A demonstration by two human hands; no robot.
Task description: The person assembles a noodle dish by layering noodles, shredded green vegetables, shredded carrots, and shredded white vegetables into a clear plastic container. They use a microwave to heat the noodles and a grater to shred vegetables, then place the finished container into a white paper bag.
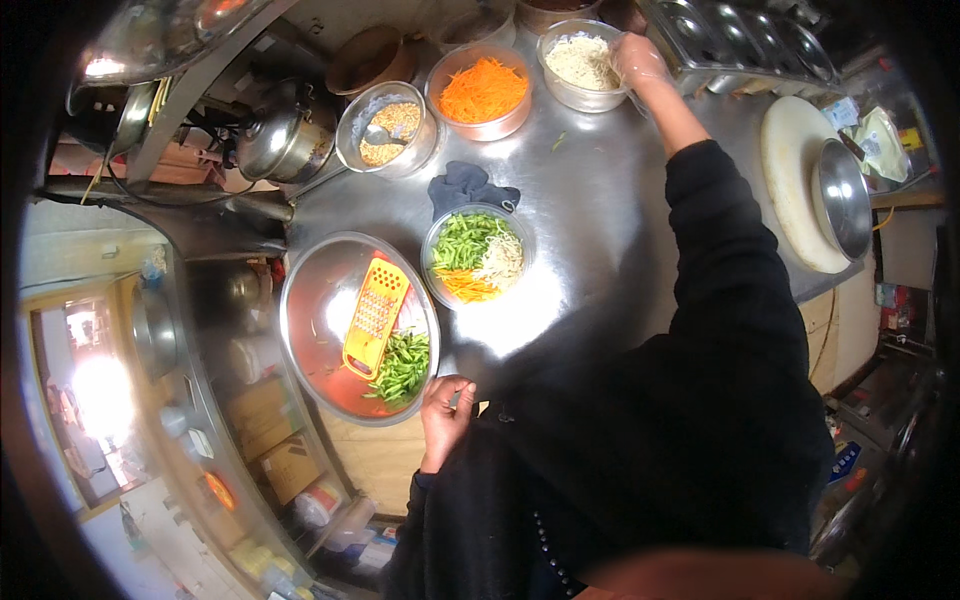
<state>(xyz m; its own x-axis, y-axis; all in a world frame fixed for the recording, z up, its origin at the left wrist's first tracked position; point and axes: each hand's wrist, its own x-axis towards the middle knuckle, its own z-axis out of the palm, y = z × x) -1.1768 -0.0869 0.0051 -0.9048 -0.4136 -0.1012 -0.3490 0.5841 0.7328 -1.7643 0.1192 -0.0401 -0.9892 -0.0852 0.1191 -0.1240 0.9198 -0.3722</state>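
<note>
My right hand (642,62), in a thin clear plastic glove, is closed at the right side of a clear tub of pale white shreds (580,62). Its fingertips dip into the shreds and are partly hidden. Close to the lower right rim of a wide steel bowl (296,358), my left hand (447,412) is loosely curled, with nothing visible in it. Inside that bowl lie a yellow-orange grater (376,318) and green shreds (403,368). A round container (428,262) at mid-table holds green, orange and white shreds in separate portions.
A tub of shredded carrot (484,90) and a tub of chopped nuts with a spoon (396,124) stand at the back. A dark cloth (468,188) lies behind the round container. At right, a steel bowl (846,198) rests on a round white board (790,170).
</note>
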